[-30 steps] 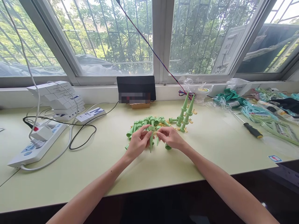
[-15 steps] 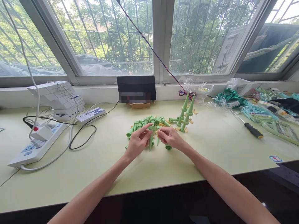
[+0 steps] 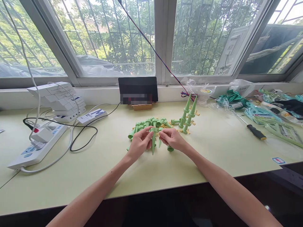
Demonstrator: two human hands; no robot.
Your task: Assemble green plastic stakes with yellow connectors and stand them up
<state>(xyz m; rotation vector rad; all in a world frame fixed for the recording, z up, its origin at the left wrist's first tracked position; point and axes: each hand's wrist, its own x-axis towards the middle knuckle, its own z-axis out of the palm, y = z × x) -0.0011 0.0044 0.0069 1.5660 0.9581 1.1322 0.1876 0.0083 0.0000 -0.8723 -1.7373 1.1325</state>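
Note:
My left hand pinches a green plastic spike by its wide top, its tip pointing down toward me. My right hand is closed in a pinch just right of that spike's top, on a small piece too tiny to name. Behind both hands lies a pile of green spikes mixed with small yellow parts. Further right, several assembled spikes lie together with tips pointing away. One short green cap lies by my right wrist.
The pale green table carries a white power strip with cables at left, stacked white boxes, a dark tablet at the back, a screwdriver and plastic-wrapped green items at right.
The spike in my left hand has shifted slightly and my fingers have re-gripped its top. Both hands stay in the same spot.

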